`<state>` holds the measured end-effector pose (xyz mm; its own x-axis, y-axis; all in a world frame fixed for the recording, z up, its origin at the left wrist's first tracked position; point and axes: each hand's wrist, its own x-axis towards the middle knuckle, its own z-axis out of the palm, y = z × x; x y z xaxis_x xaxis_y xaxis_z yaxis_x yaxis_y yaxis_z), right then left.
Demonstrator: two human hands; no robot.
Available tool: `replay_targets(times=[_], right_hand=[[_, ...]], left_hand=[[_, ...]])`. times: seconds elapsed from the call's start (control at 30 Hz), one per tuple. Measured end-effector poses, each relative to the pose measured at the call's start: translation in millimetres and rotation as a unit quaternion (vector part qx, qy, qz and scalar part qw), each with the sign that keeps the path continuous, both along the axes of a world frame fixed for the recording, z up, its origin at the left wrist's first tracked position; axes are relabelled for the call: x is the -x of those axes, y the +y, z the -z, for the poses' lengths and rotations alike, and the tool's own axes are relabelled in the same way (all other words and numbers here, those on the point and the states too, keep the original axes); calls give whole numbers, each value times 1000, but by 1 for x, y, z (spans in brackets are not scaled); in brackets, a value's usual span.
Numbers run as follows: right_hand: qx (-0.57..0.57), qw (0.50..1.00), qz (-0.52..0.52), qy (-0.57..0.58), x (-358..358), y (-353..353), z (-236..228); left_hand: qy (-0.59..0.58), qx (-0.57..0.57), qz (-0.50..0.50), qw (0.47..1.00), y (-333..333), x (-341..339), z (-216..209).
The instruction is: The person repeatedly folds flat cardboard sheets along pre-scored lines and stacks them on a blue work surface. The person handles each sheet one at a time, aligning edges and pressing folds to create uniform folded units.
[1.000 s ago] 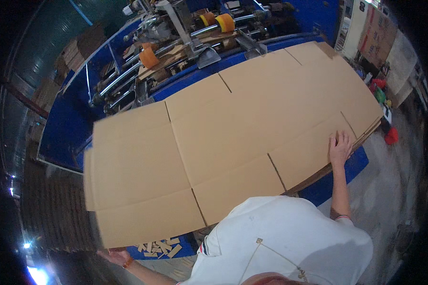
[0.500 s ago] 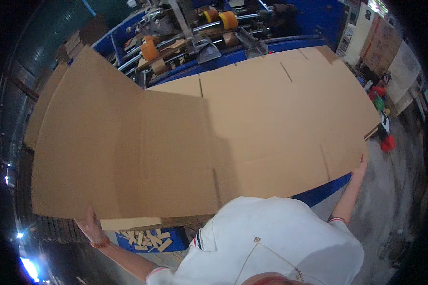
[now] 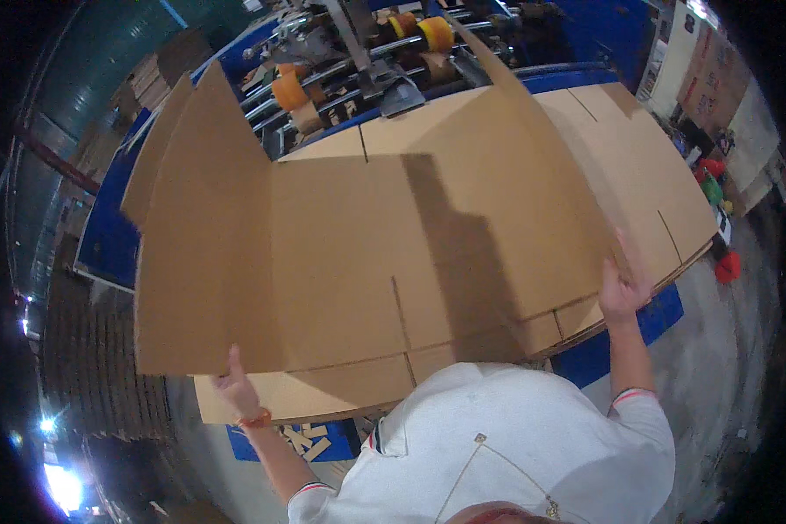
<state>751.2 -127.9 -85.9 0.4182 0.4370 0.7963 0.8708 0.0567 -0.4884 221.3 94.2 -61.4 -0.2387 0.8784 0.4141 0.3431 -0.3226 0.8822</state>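
Observation:
A large creased brown cardboard sheet lies in front of me, with its left and right panels raised upward. My left hand is closed on the near edge of the left panel, its fingers partly hidden by the board. At the right panel's near edge, my right hand grips the board between thumb and fingers. Beneath it is a stack of similar slotted cardboard sheets, showing on the right and along the near side.
Behind the cardboard stands a blue machine with metal shafts and orange rollers. A blue bin of cardboard scraps sits below the near edge. More stacked cardboard stands at left. A red object lies at right.
My right hand has moved inward and the sheet's right panel is now folded up, exposing the stack beneath. My left hand has shifted right with the raised left panel.

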Motion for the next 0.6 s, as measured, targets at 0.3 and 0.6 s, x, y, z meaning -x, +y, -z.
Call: replay_targets(times=[0.3, 0.6], right_hand=[[114, 948, -192, -227, 16, 50, 9], [278, 883, -249, -284, 55, 64, 72]], left_hand=[[405, -112, 320, 849, -34, -137, 77], [502, -76, 378, 774, -28, -137, 93]])
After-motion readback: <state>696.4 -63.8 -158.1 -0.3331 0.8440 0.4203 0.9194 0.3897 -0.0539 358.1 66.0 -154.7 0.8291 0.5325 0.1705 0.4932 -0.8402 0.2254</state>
